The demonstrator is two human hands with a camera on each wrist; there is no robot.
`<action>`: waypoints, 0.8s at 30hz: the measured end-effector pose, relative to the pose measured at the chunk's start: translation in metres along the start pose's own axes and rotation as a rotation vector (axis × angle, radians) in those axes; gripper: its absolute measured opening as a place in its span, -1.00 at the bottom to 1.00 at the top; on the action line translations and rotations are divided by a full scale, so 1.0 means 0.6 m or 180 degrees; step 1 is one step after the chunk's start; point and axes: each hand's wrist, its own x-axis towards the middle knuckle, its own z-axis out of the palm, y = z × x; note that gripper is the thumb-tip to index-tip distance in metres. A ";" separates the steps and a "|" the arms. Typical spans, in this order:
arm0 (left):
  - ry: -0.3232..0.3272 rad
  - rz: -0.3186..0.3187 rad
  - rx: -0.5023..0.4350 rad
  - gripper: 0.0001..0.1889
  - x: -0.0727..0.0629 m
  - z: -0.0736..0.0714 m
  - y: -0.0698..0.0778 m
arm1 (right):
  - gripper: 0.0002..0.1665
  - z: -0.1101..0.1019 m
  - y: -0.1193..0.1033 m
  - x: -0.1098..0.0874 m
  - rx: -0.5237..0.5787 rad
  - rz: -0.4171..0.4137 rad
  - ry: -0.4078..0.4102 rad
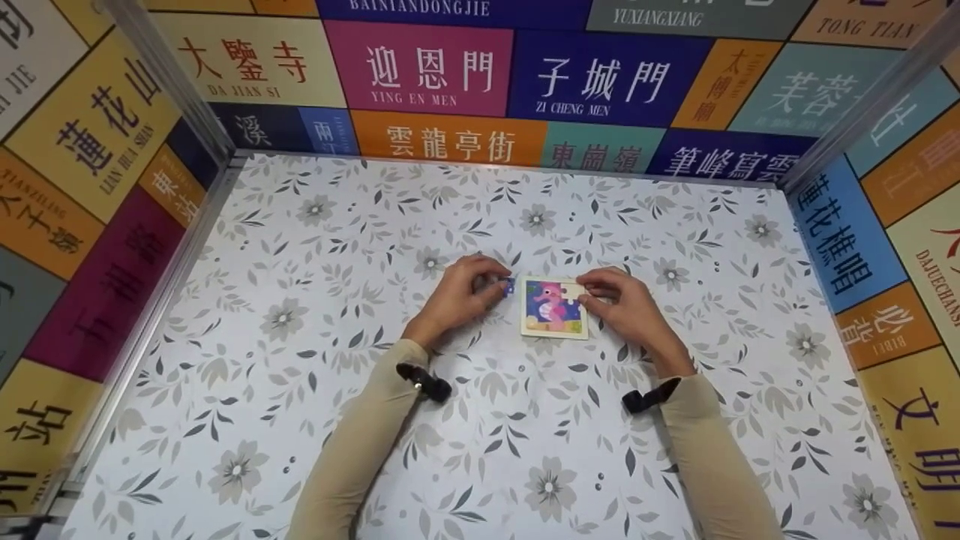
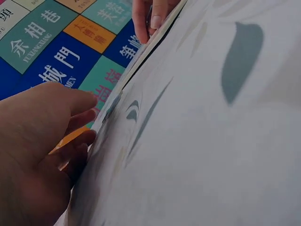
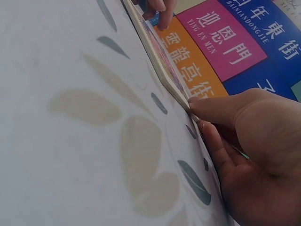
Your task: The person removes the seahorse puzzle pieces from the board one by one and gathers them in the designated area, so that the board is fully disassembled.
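Puzzle board (image 1: 555, 336) looked like wood, matt at the edge | bench cover (image 1: 525, 420) was smooth, with soft sheen | sleeves (image 1: 367, 442) were matt cloth | wrist straps (image 1: 433, 385) seemed plastic | corner post (image 1: 172, 82) was metal | wall panels (image 1: 427, 97) looked smooth, glossy

Lettered walls (image 1: 510, 82); floral covering (image 1: 540, 420), probably cloth.

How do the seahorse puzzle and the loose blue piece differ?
Size: the seahorse puzzle is far larger than the loose blue piece.
Look: the puzzle is a pale-framed square picturing a pink seahorse; the piece shows mostly blue.
Handling: the right hand grips the puzzle's edge; the piece lies by the left hand's fingertips.
Shared: both rest on the floral tabletop.
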 end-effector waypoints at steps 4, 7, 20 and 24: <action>-0.0053 0.0060 0.0170 -0.77 0.006 0.014 0.014 | -0.58 0.000 -0.012 -0.004 0.0026 0.0033 -0.0021; -0.0210 0.0105 0.0214 -0.74 0.013 0.029 0.025 | -0.59 0.000 -0.012 -0.004 0.0031 0.0029 -0.0013; -0.0512 0.0087 0.0292 -0.76 0.049 0.086 0.052 | -0.59 0.002 -0.009 -0.003 0.0105 -0.0007 0.0013; -0.0534 0.0097 0.0293 -0.75 0.054 0.091 0.052 | -0.59 0.002 -0.008 -0.004 0.0122 -0.0010 0.0024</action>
